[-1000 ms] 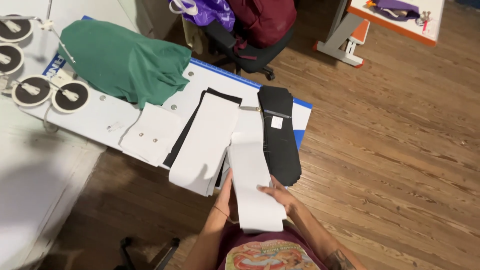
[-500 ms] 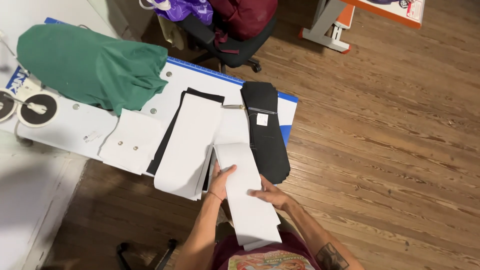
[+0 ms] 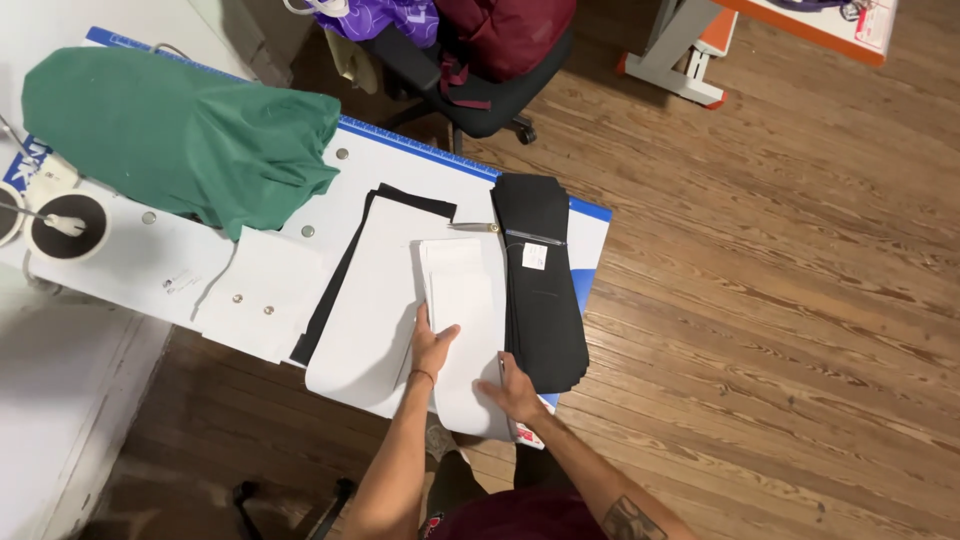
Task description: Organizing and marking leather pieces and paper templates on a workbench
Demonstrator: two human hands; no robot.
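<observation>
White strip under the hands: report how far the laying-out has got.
Done: a wide white piece lies flat over black fabric, and a black stack sits beside it. In hand: the left hand and right hand press the narrow white strip flat. Left: its near end overhangs the table edge; the green cloth lies bunched.

white strip (image 3: 462, 300): matt, smooth paper or stiff cloth
black pieces (image 3: 545, 290): matt fabric
green cloth (image 3: 170, 130): soft, creased
counter (image 3: 120, 260): smooth white
floor (image 3: 780, 300): wood planks

Narrow paper strip (image 3: 462, 300) on table (image 3: 130, 265), between wide sheet (image 3: 375, 290) and fabric stack (image 3: 545, 280).
</observation>
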